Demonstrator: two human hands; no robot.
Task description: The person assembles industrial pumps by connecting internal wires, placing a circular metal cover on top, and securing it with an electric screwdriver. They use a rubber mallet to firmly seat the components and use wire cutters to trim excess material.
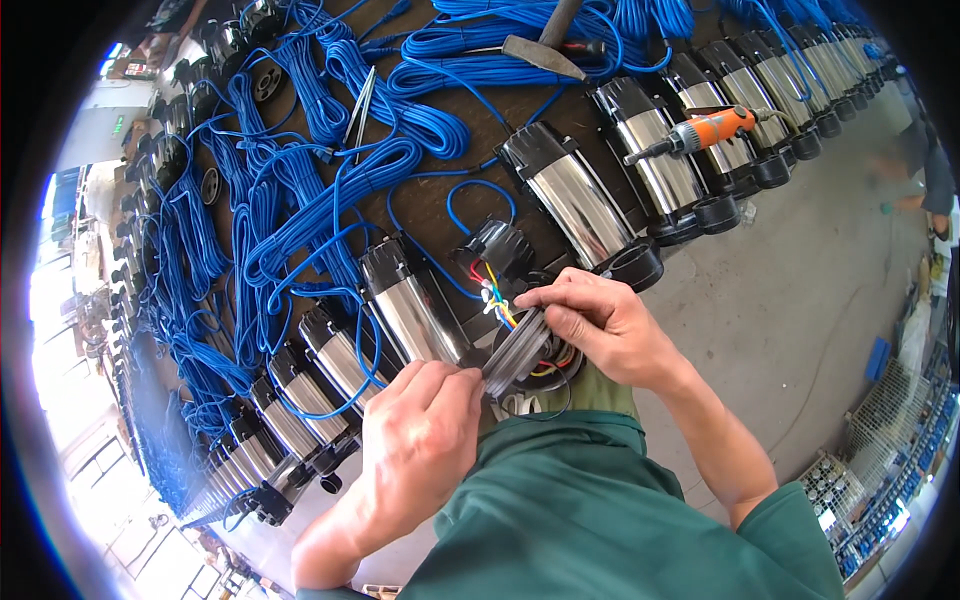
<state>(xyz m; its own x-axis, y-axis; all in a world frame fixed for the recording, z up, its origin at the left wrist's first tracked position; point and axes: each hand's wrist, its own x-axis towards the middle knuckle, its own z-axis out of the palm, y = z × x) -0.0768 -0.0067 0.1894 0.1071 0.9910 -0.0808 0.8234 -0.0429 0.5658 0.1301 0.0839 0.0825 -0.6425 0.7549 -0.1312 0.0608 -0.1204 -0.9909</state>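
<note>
In front of my body stands an open pump housing with coloured wires inside. A dark grey, streaked band, blurred, stretches across its opening between my two hands. My left hand has its fingers closed at the band's lower left end. At the upper right end, my right hand pinches with thumb and forefinger. Just beyond lies a black pump cap; red, yellow and blue wires with white connectors run from it toward the housing. What the fingertips grip is partly hidden.
Steel pumps with black ends line the bench edge on both sides. An orange power tool rests across some of them. Coiled blue cables cover the bench, with a hammer at the back. A person stands at far right.
</note>
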